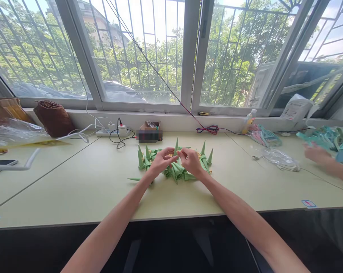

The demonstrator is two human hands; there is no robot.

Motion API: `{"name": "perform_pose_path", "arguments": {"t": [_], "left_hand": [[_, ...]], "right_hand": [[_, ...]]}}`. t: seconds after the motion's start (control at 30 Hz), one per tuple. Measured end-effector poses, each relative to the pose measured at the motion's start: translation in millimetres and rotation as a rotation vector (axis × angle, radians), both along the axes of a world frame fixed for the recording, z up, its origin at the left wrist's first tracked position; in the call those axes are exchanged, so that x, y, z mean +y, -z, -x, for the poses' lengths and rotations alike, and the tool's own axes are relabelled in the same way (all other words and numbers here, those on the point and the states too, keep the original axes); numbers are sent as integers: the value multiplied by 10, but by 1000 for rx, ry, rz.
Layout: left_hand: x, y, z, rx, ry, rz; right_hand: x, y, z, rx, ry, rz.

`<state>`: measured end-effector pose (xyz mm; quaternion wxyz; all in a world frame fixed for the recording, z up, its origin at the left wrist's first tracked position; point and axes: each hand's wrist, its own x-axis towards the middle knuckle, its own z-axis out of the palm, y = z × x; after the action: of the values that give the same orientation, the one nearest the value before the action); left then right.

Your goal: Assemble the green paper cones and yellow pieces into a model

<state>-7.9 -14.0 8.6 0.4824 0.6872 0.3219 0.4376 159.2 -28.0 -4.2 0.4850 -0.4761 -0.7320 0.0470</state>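
Both of my hands meet above a pile of light green cones (pixel 178 175) on the pale table. My left hand (pixel 161 161) has its fingers closed round one upright green cone (pixel 176 147), whose tip points up. Right beside it, my right hand (pixel 191 162) is pinched at the cone's side; whatever its fingertips hold is too small to make out. Several cones stand upright around the pile, such as a cone (pixel 210 156) on the right, while others lie with their hollow ends toward me. Small golden bits show among them, partly hidden by my hands.
Behind the pile sits a small cardboard box (pixel 149 132), with a power strip (pixel 114 131) and cables to its left. A bottle (pixel 249 121) and a bagged bundle (pixel 263 135) stand back right. Another person's hand (pixel 319 154) reaches toward teal items (pixel 320 138) at far right.
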Motion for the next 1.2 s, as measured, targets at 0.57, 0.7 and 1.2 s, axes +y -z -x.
{"name": "perform_pose_path", "arguments": {"t": [0.57, 0.7, 1.2], "left_hand": [[70, 101, -24, 6, 24, -151], [69, 128, -40, 10, 15, -216], [2, 3, -58, -117, 20, -10]], "right_hand": [[9, 22, 17, 23, -28, -33], [15, 30, 21, 32, -22, -30], [-12, 5, 33, 149, 17, -56]]}}
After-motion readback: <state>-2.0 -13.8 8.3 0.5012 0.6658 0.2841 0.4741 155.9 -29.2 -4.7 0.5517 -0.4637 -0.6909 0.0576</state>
